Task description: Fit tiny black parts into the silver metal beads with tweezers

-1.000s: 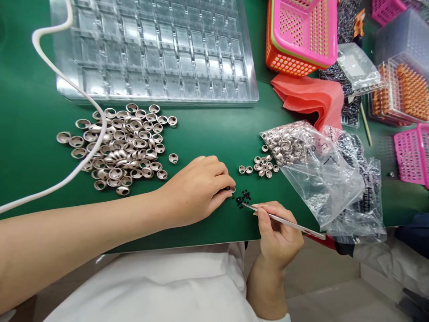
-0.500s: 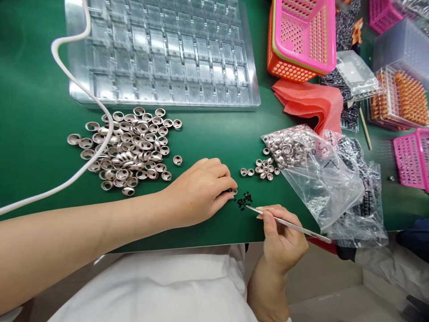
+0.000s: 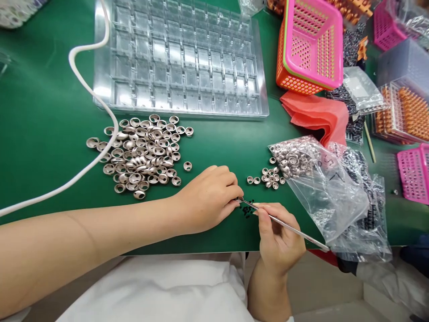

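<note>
My left hand (image 3: pixel 211 199) is closed, thumb and fingertips pinching a small silver metal ring (image 3: pixel 239 199) that they mostly hide. In my right hand (image 3: pixel 281 232) a pair of thin metal tweezers (image 3: pixel 291 227) is gripped like a pen, its tip touching or very close to the ring. Below the tip lies a small heap of tiny black pieces (image 3: pixel 248 210) on the green table. A large pile of silver metal rings with holes in them (image 3: pixel 144 156) is spread left of my left hand. A smaller cluster of little rings (image 3: pixel 271 177) sits beyond my right hand.
A clear compartment tray (image 3: pixel 187 67) lies at the back, and a white cable (image 3: pixel 90 91) crosses the table's left side. To the right are a plastic bag of rings (image 3: pixel 295 156), red cloth (image 3: pixel 318 112), stacked baskets (image 3: pixel 311 44) and boxes of orange parts (image 3: pixel 412 107).
The tweezers' tip has moved from the black pieces up and left to the ring in my left hand. The camera view has shifted slightly, so the table contents appear further right and lower.
</note>
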The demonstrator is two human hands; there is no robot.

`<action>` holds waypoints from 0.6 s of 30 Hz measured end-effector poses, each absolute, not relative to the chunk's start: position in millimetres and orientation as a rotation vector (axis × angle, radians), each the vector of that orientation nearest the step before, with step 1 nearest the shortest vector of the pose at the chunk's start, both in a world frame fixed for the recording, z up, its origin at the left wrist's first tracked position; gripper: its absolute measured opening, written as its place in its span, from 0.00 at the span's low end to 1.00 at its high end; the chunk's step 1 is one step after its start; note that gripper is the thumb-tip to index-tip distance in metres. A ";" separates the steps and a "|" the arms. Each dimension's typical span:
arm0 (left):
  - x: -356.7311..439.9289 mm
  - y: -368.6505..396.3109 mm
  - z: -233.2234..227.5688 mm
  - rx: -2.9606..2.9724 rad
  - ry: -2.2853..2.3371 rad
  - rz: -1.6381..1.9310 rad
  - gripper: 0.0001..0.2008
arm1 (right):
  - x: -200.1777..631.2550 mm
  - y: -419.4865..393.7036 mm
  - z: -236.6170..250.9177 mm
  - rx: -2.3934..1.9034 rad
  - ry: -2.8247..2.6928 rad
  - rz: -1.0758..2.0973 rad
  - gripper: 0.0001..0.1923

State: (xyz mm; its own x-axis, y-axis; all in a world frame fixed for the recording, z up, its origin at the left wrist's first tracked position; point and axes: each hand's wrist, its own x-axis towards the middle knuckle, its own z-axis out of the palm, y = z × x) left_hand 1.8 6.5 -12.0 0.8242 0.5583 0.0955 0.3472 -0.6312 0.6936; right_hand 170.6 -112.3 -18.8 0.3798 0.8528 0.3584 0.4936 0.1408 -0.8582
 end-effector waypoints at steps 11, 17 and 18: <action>2.5 3.6 -15.6 2.314 0.658 0.484 0.05 | 174.8 -114.8 -21.3 -1.542 -1.308 0.439 0.16; 2.5 3.4 -15.9 2.337 0.642 0.516 0.06 | 174.3 -115.1 -22.1 -1.567 -1.310 0.428 0.14; 2.2 3.3 -16.1 2.342 0.642 0.520 0.06 | 174.3 -115.2 -22.4 -1.570 -1.310 0.419 0.14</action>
State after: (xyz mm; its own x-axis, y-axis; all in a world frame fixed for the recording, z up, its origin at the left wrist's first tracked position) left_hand 2.2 3.3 -16.1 0.8019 0.5646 0.1956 0.3087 -0.6716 0.6735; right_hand 174.3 -115.2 -22.4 0.3513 0.8799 0.3199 0.5303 0.0946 -0.8425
